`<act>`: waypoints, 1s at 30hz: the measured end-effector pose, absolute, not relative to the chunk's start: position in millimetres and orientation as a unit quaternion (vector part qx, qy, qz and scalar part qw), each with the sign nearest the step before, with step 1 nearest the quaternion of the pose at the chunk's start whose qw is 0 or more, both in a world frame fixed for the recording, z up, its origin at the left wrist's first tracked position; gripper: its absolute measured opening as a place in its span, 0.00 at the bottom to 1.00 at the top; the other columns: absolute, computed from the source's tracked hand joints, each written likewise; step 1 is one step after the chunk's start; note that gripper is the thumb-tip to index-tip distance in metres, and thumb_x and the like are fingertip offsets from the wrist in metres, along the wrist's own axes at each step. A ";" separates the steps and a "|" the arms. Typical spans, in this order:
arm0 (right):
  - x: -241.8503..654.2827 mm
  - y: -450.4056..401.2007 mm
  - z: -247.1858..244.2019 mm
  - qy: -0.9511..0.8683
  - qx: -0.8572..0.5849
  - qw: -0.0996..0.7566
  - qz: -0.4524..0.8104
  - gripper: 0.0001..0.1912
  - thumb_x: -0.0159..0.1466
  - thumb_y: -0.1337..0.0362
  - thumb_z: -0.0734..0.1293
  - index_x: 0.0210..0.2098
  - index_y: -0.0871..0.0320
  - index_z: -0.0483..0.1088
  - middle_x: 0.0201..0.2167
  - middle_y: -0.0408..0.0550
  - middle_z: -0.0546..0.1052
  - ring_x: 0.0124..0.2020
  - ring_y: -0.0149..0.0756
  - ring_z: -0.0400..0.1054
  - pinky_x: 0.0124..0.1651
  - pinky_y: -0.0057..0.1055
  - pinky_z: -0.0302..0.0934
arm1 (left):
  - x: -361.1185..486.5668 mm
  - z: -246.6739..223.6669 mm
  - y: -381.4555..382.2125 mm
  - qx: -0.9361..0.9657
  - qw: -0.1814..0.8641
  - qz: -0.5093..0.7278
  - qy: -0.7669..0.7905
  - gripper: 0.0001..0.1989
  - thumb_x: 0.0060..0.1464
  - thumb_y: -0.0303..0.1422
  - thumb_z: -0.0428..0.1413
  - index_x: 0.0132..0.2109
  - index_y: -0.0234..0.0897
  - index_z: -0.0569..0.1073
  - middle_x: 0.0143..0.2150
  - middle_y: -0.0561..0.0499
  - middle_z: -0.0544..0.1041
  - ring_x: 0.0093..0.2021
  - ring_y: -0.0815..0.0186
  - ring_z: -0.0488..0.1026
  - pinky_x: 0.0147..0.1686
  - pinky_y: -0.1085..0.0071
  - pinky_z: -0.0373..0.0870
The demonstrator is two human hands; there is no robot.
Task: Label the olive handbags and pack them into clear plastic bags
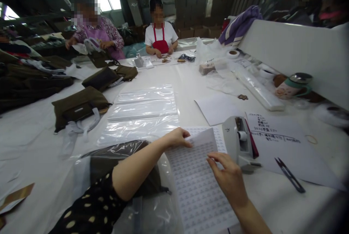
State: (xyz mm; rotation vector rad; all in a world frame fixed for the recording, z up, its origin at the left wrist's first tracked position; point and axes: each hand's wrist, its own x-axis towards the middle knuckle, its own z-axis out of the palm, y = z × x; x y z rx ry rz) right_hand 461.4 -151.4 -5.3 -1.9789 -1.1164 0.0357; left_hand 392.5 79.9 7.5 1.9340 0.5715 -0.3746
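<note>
White tabletop (40,132) fills the frame, with a label sheet (199,186) at lower centre. The left hand (178,137) pinches the sheet's top edge while the right hand (227,176) rests fingertips on it, its grip open. The step looks like peeling a label, which calls for a fine fingertip pinch.

White sticker sheet (197,186), top corner lifted

White label sheet (196,183), black-dotted sleeve (92,208)
</note>
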 end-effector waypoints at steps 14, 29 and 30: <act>438.7 -114.6 3.9 -0.507 -0.772 0.379 -0.048 0.06 0.63 0.64 0.62 0.36 0.55 0.70 0.34 0.47 0.73 0.38 0.39 0.66 0.43 0.36 0.60 | 350.8 38.7 39.8 0.782 0.593 -0.089 0.171 0.08 0.42 0.30 0.55 0.31 0.32 0.75 0.23 0.57 0.66 0.24 0.73 0.60 0.24 0.77 0.56; 432.2 -122.6 3.6 -0.489 -0.751 0.442 -0.042 0.06 0.62 0.64 0.62 0.30 0.56 0.70 0.34 0.48 0.75 0.38 0.38 0.68 0.44 0.37 0.62 | 346.6 37.8 37.2 0.806 0.558 -0.124 0.153 0.13 0.47 0.31 0.52 0.39 0.35 0.77 0.29 0.54 0.75 0.28 0.68 0.69 0.26 0.76 0.63; 430.5 -122.6 5.1 -0.477 -0.753 0.452 -0.029 0.07 0.62 0.63 0.62 0.29 0.55 0.70 0.35 0.48 0.75 0.39 0.39 0.68 0.45 0.38 0.62 | 348.1 38.2 38.2 0.822 0.535 -0.119 0.156 0.13 0.47 0.31 0.52 0.41 0.35 0.76 0.31 0.53 0.76 0.30 0.66 0.71 0.28 0.75 0.66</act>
